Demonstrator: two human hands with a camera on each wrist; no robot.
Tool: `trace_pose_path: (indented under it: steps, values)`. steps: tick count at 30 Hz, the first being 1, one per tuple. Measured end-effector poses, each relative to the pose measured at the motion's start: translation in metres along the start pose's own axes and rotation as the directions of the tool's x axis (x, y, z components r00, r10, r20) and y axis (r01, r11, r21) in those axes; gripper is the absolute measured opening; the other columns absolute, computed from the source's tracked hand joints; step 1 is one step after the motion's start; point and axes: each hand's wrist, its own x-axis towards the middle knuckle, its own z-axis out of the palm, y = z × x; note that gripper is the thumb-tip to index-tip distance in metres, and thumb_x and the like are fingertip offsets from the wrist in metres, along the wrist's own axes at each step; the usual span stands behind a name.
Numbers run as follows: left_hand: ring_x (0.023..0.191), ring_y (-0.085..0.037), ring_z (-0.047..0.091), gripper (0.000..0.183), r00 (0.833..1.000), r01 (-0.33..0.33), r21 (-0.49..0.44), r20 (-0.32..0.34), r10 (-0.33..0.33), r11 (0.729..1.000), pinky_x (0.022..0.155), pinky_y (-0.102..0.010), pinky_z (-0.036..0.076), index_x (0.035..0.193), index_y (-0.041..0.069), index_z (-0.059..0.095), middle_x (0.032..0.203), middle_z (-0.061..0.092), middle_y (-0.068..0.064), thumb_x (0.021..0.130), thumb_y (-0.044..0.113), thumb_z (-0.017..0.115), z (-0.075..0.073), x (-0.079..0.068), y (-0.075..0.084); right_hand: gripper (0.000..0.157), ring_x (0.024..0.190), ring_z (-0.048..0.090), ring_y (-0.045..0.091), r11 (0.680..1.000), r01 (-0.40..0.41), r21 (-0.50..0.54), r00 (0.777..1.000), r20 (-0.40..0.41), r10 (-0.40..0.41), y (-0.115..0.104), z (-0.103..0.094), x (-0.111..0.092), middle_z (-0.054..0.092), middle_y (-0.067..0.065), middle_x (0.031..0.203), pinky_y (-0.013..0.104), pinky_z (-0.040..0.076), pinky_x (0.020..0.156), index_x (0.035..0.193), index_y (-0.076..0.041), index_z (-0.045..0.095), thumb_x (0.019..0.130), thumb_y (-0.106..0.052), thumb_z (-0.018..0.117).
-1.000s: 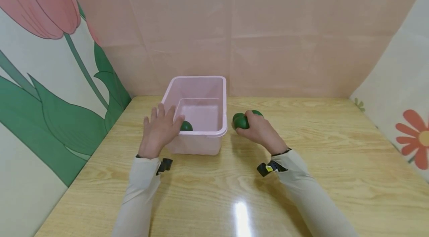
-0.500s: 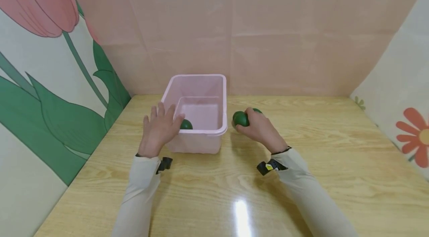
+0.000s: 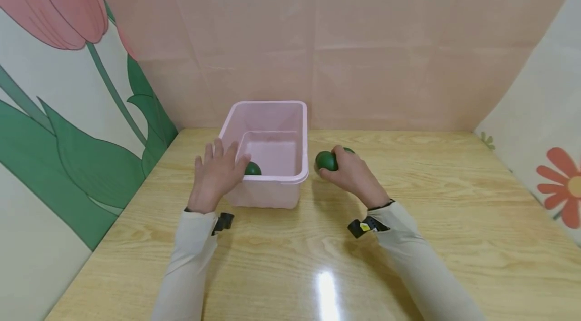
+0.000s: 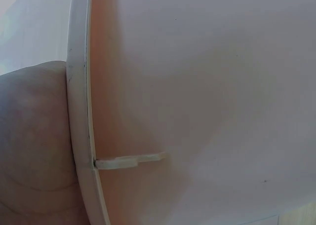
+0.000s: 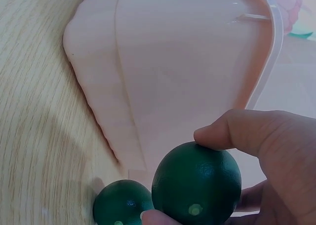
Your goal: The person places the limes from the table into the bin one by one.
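Observation:
My left hand (image 3: pixel 215 177) lies at the near left corner of a pink plastic bin (image 3: pixel 257 194), fingers straight and spread. In the left wrist view the hand (image 4: pixel 37 141) touches the bin's rim (image 4: pixel 81 101). Inside the bin, by my left thumb, is a dark green lime-like fruit (image 3: pixel 252 169). Right of the bin, my right hand (image 3: pixel 356 175) pinches another such fruit (image 3: pixel 326 161) between thumb and fingers. The right wrist view shows this held fruit (image 5: pixel 195 183) with a pale stem spot, beside a second fruit (image 5: pixel 121 204). Another fruit (image 3: pixel 348 150) peeks out beyond my right hand.
The bin stands on a wood-grain table (image 3: pixel 436 200), close to the pink back sheet (image 3: pixel 386 59). Flower-printed panels (image 3: pixel 563 109) border both sides. In the right wrist view the bin's outer wall (image 5: pixel 182 72) is near the held fruit.
The fruit in my right hand now covers the one behind it, which showed earlier at its far edge. My left hand and the bin stay put.

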Motion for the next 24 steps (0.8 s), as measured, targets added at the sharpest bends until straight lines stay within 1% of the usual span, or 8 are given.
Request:
trace_pose_path:
  steps: [13, 19, 24]
  values:
    - [0.149, -0.048, -0.002, 0.068, 1.0, -0.003, 0.0, 0.0, 0.003, 1.0, 0.112, -0.073, 0.004, 0.159, 0.01, 0.025, 0.164, 0.004, -0.026, 0.105, 0.051, 0.029, 0.0, 0.0008, 0.001, 0.049, 0.076, 0.057, 0.026, 0.999, -0.002, 0.038, 1.0, -0.005, 0.002, 0.0012, 0.0008, -0.0003, 0.061, 0.017, 0.094, 0.033, 0.046, 0.06, 0.116, 0.004, 0.053, 0.087, -0.031, 0.071]
    - [0.149, -0.048, -0.002, 0.068, 1.0, -0.006, 0.003, 0.005, 0.006, 1.0, 0.112, -0.073, 0.004, 0.159, 0.009, 0.024, 0.164, 0.004, -0.027, 0.105, 0.051, 0.029, 0.0004, -0.0005, 0.0007, 0.05, 0.075, 0.058, 0.026, 0.998, -0.012, 0.06, 1.0, -0.002, 0.012, 0.0017, 0.0004, -0.0007, 0.061, 0.018, 0.095, 0.031, 0.046, 0.059, 0.118, 0.004, 0.052, 0.087, -0.03, 0.071]
    - [0.149, -0.048, -0.002, 0.068, 1.0, -0.014, 0.004, -0.002, 0.014, 1.0, 0.112, -0.073, 0.005, 0.159, 0.009, 0.024, 0.164, 0.004, -0.027, 0.106, 0.051, 0.028, -0.0002, -0.0006, -0.0003, 0.049, 0.073, 0.058, 0.026, 0.998, 0.005, 0.058, 1.0, -0.026, -0.004, 0.0008, 0.0, 0.0001, 0.062, 0.018, 0.094, 0.032, 0.046, 0.059, 0.117, 0.004, 0.052, 0.087, -0.029, 0.07]
